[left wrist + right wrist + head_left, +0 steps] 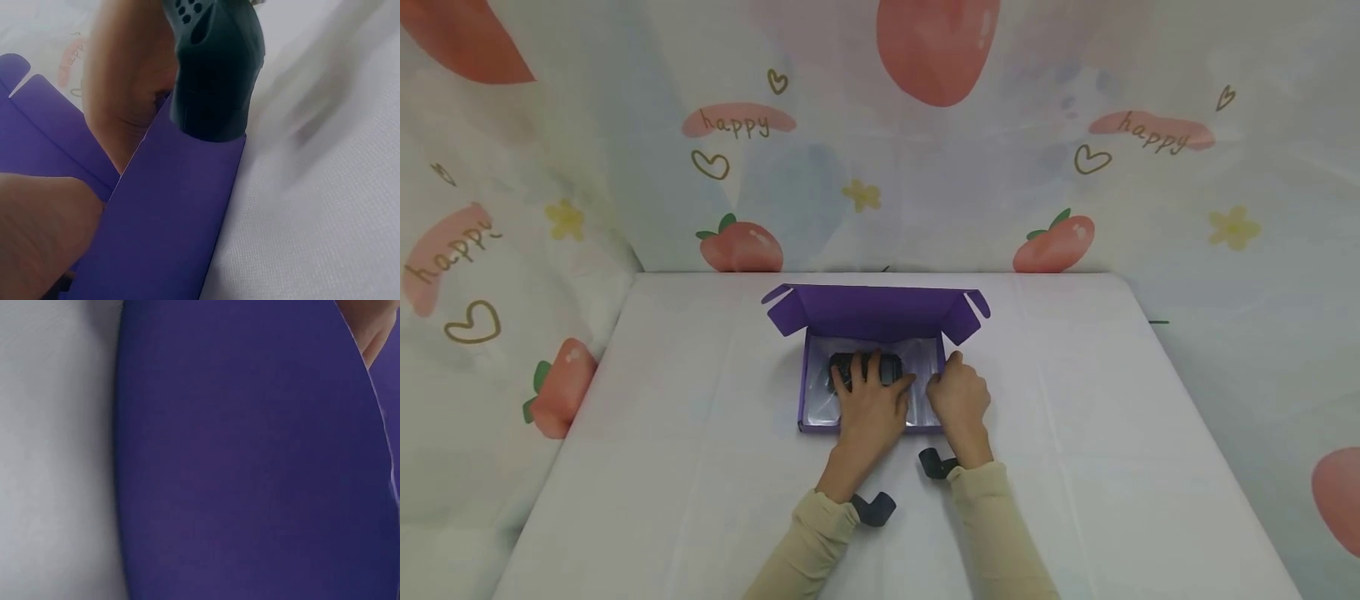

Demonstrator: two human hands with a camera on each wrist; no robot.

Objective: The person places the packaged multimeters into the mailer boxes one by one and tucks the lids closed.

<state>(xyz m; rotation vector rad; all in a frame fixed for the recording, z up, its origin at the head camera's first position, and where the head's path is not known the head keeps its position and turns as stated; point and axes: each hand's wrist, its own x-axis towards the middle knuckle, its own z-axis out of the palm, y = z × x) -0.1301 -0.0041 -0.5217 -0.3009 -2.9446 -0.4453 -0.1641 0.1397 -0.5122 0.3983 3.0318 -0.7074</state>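
A purple cardboard box (802, 404) stands on the white table with its lid (872, 312) raised at the back. Inside lies a black rounded object (892, 365) against clear plastic film (922, 360). My left hand (872, 408) reaches over the box's front wall, fingers spread across the black object and thumb out to the right, covering part of it. At the box's right wall, my right hand (961, 402) grips the edge with curled fingers. The left wrist view shows the box's front wall (162, 212) up close; a purple wall (250, 450) fills most of the right wrist view.
Dark wrist cameras (874, 508) are worn on both wrists, close over the tabletop. The white table (700, 500) extends around the box. Behind it hangs a printed cloth (925, 183) with fruit, hearts and lettering.
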